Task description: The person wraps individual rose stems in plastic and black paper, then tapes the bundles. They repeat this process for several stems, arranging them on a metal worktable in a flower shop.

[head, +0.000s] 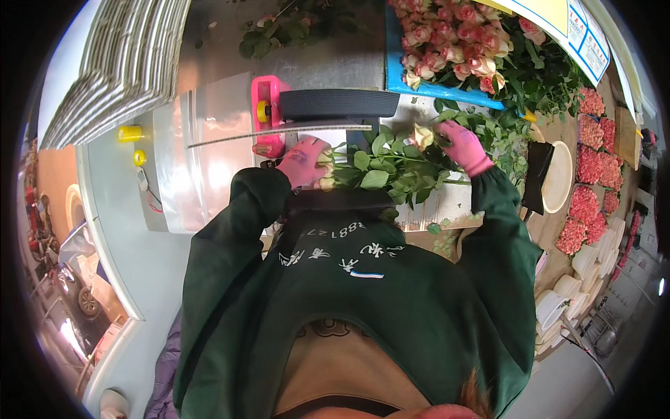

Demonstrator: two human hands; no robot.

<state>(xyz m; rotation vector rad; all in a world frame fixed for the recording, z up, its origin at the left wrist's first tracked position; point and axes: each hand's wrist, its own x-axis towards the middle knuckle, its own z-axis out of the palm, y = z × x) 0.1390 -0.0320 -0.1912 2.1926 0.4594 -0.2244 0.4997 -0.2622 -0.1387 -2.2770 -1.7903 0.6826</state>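
Note:
My left hand (303,161), in a pink glove, rests against the heads of several pale roses (325,183) lying on the bench. How firmly it holds them is hidden. Their leafy stems (379,170) stretch to the right, above a dark edge in front of my body. My right hand (463,146), also pink-gloved, is closed just behind the head of a cream-pink rose (422,137), above those leaves. A thin board edge (314,127) runs across just beyond my left hand, beside a pink tape dispenser (268,115) with a yellow roll.
Pink roses (455,42) lie on blue sheeting (395,63) at the back right. Clear plastic film (204,157) covers the bench's left part, near yellow tape rolls (130,133). Corrugated sheets (123,68) stack at upper left. White buckets (557,178) and pink flower bunches (586,204) stand right.

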